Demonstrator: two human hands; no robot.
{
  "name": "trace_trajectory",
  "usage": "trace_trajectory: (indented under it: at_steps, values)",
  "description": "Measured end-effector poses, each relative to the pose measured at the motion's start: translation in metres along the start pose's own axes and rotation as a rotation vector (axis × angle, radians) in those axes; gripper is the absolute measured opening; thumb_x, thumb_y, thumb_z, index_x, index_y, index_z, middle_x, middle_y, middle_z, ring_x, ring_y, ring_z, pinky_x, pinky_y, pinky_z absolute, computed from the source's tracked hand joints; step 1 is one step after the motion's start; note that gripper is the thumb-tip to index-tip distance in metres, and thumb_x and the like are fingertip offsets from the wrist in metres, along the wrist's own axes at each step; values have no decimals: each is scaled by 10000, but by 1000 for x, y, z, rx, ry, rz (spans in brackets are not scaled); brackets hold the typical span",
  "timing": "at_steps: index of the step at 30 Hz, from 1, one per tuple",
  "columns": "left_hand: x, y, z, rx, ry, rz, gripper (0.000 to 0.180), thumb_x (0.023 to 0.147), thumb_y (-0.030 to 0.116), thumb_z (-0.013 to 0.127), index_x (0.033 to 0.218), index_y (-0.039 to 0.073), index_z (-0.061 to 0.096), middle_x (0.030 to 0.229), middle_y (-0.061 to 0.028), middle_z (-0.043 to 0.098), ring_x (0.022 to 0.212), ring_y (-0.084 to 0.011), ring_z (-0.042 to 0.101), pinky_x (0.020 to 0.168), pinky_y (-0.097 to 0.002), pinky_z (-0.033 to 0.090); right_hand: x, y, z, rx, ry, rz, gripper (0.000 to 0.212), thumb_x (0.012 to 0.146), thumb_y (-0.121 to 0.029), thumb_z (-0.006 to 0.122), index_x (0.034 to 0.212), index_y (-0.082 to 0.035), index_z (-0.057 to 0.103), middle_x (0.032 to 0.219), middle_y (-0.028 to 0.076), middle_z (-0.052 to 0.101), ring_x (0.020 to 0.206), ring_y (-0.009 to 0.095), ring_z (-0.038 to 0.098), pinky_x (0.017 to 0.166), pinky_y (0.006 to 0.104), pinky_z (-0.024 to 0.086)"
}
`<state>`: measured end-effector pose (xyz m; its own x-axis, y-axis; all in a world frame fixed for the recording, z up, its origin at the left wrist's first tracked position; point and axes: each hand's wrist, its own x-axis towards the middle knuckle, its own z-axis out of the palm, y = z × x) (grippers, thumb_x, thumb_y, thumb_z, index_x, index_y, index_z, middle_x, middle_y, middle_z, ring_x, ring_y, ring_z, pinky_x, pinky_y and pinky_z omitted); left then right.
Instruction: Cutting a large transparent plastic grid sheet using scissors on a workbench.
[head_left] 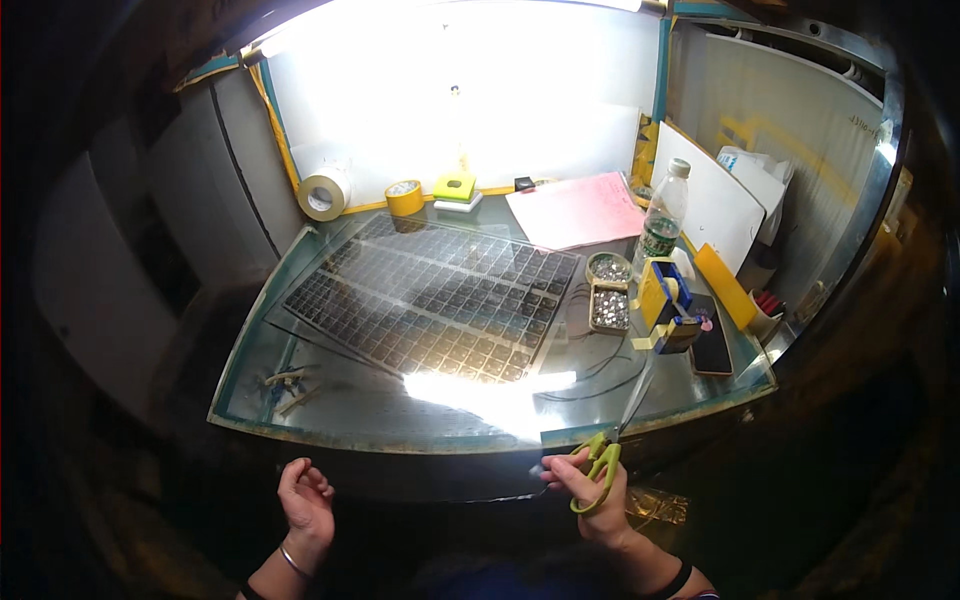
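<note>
Below the near edge of the glass-topped table (330, 430), two bare hands work at a strip of clear tape (638, 395). Right hand (592, 490): fingers clenched through the loops of one pair of yellow-green scissors (600, 462), blades pointing up and away from the hand to meet the tape; the grip keeps the blades square to the strip. The tape runs taut from the blades, up and to the right, to one yellow-and-blue tape dispenser (667, 300) standing on the table, so that the strip hangs free of the glass. Left hand (305, 500): holding nothing that can be made out, fingers loosely curled, well to the left of the right hand and just beneath the table edge; a thin sheet or film edge may stretch between the two hands, but the dark foreground leaves this uncertain.

Beyond the hands, counted: one large gridded panel (430, 300) lying flat under the glass glare; two small trays of shiny pieces (608, 295) beside the dispenser, within the right hand's reach; one clear plastic bottle (662, 225), upright; one dark phone (712, 345); two tape rolls, a pale roll (323, 195) and a yellow roll (405, 197), at the far edge; one pink sheet (580, 210).
</note>
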<state>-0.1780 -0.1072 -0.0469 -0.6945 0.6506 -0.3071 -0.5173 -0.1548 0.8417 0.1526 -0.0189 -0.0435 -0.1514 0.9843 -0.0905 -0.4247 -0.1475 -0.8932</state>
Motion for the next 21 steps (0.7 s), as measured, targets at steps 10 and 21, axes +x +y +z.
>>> trace_trajectory:
  at_steps: [10, 21]
  values:
    - [-56, -85, 82, 344, -751, -602, 211, 822, 189, 551, 765, -9, 599, 623, -67, 541, 530, -147, 502, 453, -246, 380, -34, 13, -4, -166, -84, -33, 203, 884, -181, 509, 889, 21, 528, 819, 130, 613, 703, 162, 617, 616, 251, 502]
    - [-73, -135, 147, 203, -777, -669, 491, 875, 439, 445, 961, -22, 591, 717, -55, 580, 595, -116, 538, 552, -229, 439, -51, 53, -16, -47, -7, 78, 355, 928, -352, 364, 945, -18, 483, 859, 81, 513, 789, 145, 530, 716, 291, 456]
